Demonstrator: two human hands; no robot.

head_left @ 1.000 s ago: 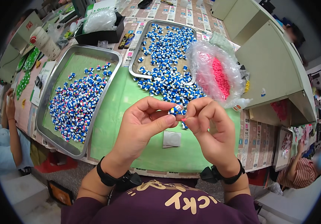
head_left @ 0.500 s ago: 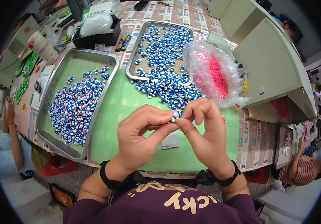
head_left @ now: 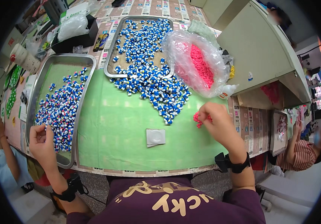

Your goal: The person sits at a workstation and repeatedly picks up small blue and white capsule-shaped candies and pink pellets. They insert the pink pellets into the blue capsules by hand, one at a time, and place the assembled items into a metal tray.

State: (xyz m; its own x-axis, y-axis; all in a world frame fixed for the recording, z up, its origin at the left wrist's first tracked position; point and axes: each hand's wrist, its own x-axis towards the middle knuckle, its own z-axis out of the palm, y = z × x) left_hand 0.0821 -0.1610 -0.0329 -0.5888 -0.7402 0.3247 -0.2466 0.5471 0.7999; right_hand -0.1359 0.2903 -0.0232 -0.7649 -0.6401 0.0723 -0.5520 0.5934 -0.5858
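My left hand point(head_left: 43, 145) is over the near left side of a metal tray point(head_left: 70, 158), its fingers curled in. Whatever sits at its fingertips is too small to make out. Many small blue-and-white pieces with pink spots point(head_left: 61, 112) lie heaped in that tray. On the right of the green mat point(head_left: 119, 145), my right hand point(head_left: 216, 118) reaches down with bent, closed fingers at a little pile of pink bits point(head_left: 197, 119); its fingertips are partly hidden. Blue-and-white pieces without visible pink point(head_left: 164, 93) spill from a second metal tray point(head_left: 110, 61) onto the mat.
A clear plastic bag point(head_left: 220, 71) of pink bits point(head_left: 201, 67) lies open beyond my right hand. A white square with a round mark point(head_left: 155, 137) rests on the mat. A grey-white cabinet point(head_left: 261, 56) stands at right. Other people sit at both sides.
My hands have parted from the middle, where they held a small blue, white and yellow piece together. The left went to the left tray, the right to the pink pile. The view shifted.
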